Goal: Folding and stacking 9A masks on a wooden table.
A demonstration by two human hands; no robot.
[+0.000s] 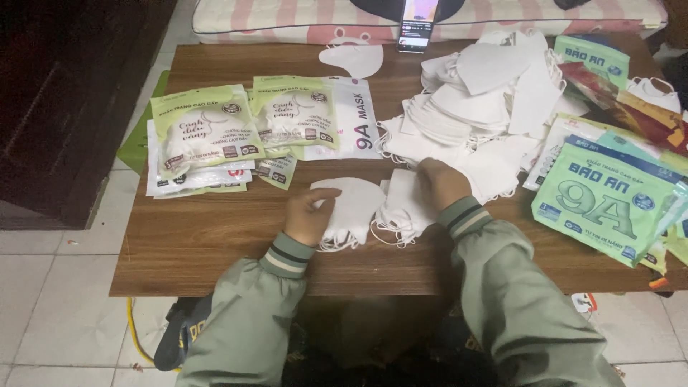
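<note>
My left hand [309,215] rests on a small stack of white face masks [355,208] near the table's front edge, fingers curled over its left side. Just right of it, my right hand [441,183] presses down on a second small stack of white masks [401,208]. Both stacks lie flat with ear loops trailing toward me. Behind my right hand spreads a big loose heap of white masks [487,100]. Both my sleeves are pale green with striped cuffs.
Filled pale-green mask packets [204,129] lie in piles at the left of the wooden table [215,244]. Blue-green empty packets [609,201] are stacked at the right. A single mask [352,59] and a lit phone [417,25] sit at the far edge. Tiled floor lies left.
</note>
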